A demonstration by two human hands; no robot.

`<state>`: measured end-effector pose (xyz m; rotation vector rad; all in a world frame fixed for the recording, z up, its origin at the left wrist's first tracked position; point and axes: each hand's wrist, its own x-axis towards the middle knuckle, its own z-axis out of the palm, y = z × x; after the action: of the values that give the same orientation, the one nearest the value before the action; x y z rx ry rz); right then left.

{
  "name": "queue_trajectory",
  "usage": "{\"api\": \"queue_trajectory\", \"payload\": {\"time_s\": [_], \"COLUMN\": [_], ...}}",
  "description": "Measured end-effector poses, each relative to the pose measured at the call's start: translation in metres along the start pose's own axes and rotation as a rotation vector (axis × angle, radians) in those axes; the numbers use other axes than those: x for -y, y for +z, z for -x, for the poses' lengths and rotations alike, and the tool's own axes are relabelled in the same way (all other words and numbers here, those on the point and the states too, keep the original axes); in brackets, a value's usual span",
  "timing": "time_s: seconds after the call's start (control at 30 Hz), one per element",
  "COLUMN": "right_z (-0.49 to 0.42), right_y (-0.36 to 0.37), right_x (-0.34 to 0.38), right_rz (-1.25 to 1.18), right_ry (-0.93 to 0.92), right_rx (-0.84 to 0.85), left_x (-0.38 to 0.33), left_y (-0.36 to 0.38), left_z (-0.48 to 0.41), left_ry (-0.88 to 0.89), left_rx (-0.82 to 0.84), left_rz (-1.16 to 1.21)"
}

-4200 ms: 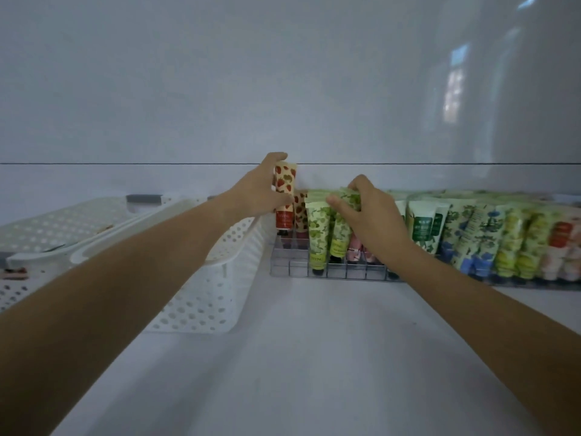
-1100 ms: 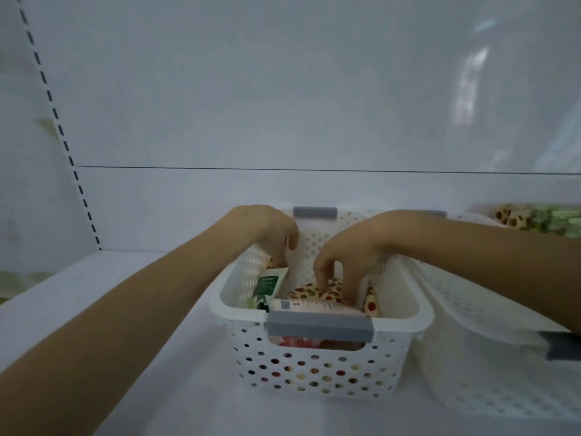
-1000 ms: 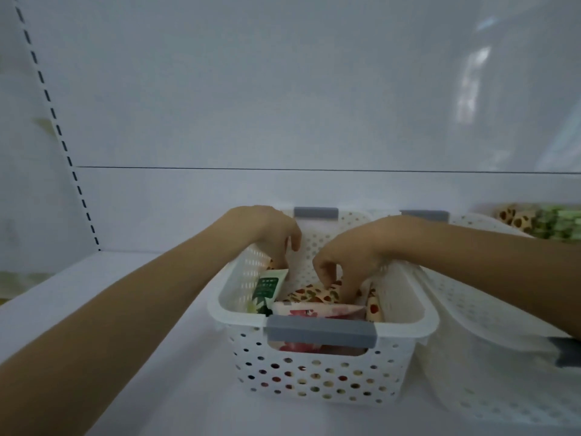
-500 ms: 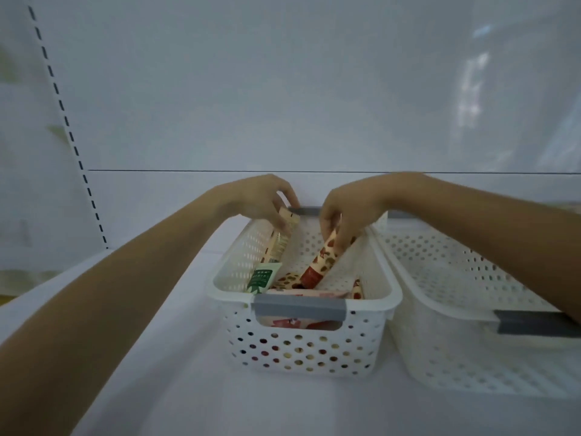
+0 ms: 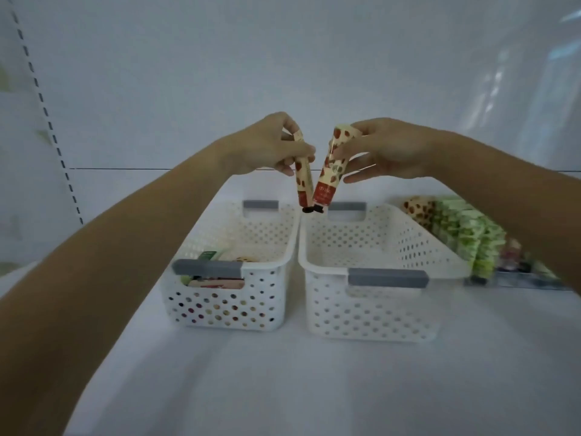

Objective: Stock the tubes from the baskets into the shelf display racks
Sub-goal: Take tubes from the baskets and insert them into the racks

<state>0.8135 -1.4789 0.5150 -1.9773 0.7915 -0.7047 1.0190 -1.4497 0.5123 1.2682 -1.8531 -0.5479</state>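
Tubes [image 5: 330, 176] in both hands [image 5: 390, 152], above baskets [image 5: 371, 316]

A white shelf [image 5: 283, 388] meets a white back panel [image 5: 188, 73] crossed by a thin dark seam [image 5: 141, 168]. A slotted upright [image 5: 41, 99] runs down the left. Pale reflections [image 5: 493, 89] glint upper right.

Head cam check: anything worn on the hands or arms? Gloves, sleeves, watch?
Nothing worn: left hand and right hand are bare, with no gloves, rings, watch or band visible. The forearms are uncovered to the frame edge; no sleeve in view.
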Motion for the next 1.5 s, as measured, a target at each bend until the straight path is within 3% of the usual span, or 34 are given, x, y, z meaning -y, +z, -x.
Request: {"api": "queue_trajectory", "payload": {"time_s": [0.17, 0.37, 0.5, 0.83, 0.97, 1.1, 1.2, 1.4, 1.5], "right_z": [0.053, 0.104, 0.117, 0.108, 0.093, 0.078, 0.072, 0.063, 0.071], "right_y": [-0.047, -0.076, -0.086, -0.087, -0.084, -0.077, -0.079, -0.074, -0.071], "right_x": [-0.023, -0.067, -0.086, -0.104, -0.102, -0.108, -0.116, -0.132, -0.13], "right_rz": [-0.121, 0.237, 0.441, 0.656, 0.804, 0.947, 1.005, 1.157, 1.234], "right_ry": [-0.069, -0.075, -0.064, -0.207, -0.2, -0.076, -0.039, 0.055, -0.129], "right_rx": [-0.266, -0.505, -0.46, -0.522, -0.525, -0.43, -0.469, -0.462, -0.555], "left_x": [-0.046, -0.077, -0.079, -0.052, -0.049, -0.048, -0.046, -0.042, -0.039], "left_y": [0.057, 0.126, 0.16, 0.197, 0.201, 0.201, 0.2, 0.195, 0.195], "left_z": [-0.022, -0.039, -0.048, -0.043, -0.039, -0.035, -0.035, -0.034, -0.033], "left_ry": [0.135, 0.166, 0.124, 0.046, 0.122, 0.197, 0.235, 0.181, 0.146], "left_rx": [-0.152, -0.187, -0.21, -0.214, -0.223, -0.25, -0.275, -0.246, -0.152], "left_rz": [-0.125, -0.169, -0.286, -0.544, -0.532, -0.636, -0.706, -0.506, -0.482]}}
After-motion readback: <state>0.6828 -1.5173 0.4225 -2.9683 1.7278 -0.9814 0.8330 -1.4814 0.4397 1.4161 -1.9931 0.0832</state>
